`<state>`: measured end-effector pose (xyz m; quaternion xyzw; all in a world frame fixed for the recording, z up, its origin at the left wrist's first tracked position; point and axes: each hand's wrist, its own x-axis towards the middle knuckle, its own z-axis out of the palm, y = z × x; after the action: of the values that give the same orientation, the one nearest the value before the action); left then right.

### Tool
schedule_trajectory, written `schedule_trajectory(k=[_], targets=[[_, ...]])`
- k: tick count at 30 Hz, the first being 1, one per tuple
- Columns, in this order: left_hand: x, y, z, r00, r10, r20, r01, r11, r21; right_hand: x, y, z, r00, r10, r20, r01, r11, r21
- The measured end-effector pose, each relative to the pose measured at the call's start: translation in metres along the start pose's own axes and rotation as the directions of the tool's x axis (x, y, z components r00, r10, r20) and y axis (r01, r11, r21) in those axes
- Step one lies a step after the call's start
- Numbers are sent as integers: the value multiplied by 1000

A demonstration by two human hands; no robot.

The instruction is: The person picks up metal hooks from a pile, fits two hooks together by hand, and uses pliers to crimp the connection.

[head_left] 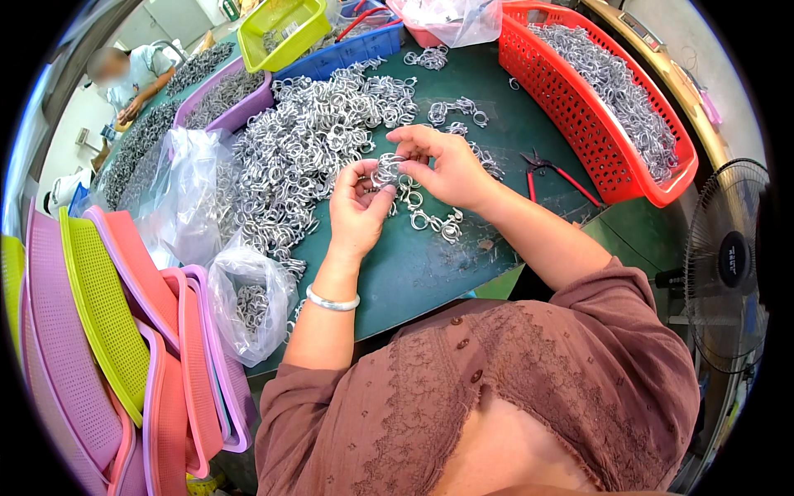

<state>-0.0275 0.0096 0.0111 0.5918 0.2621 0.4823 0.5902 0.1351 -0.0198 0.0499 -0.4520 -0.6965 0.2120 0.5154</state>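
Small silvery metal rings (386,169) are pinched between my two hands over the green table (364,285). My left hand (354,217) grips them from the left with thumb and fingers, and a pale bangle circles that wrist. From the right, my right hand (455,169) holds the same rings between thumb and fingertips. Just below the hands lies a short cluster of loose rings (437,221). Beyond and to the left spreads a big heap of similar rings (318,124). Red-handled pliers (542,163) rest on the table right of my right hand.
A red perforated basket (571,124) full of rings stands at the right. Clear plastic bags (252,285) and stacked colored baskets (99,331) crowd the left. Purple (260,99), yellow-green (285,45) and blue bins line the back. A fan (732,264) stands far right; another person sits far left.
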Motion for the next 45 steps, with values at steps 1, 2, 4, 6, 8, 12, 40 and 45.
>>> schedule_trajectory(k=[1,2,4,6,8,12,40,45], targets=[[-1,4,3,999,-42,14,43,998,-43,0,1,0,1000,-3,7,3,1000,15],[-3,8,5,996,-83,28,85,993,-85,0,2,1,1000,-5,15,5,999,31],[0,2,2,994,-104,7,105,987,-118,-1,1,2,999,-16,33,13,998,63],[0,1,-2,994,-107,8,107,985,-135,-2,1,4,998,-27,57,21,995,96],[1,1,-5,996,-87,33,91,989,-119,-3,3,3,998,1,70,-13,983,182],[1,0,-5,995,-81,62,91,979,-182,-5,7,2,995,39,96,-65,956,286],[-2,1,-3,983,-184,-2,183,981,-69,-14,1,10,978,174,116,-191,969,158],[-4,2,0,993,-88,-75,101,975,196,-17,4,7,965,209,160,-240,946,215]])
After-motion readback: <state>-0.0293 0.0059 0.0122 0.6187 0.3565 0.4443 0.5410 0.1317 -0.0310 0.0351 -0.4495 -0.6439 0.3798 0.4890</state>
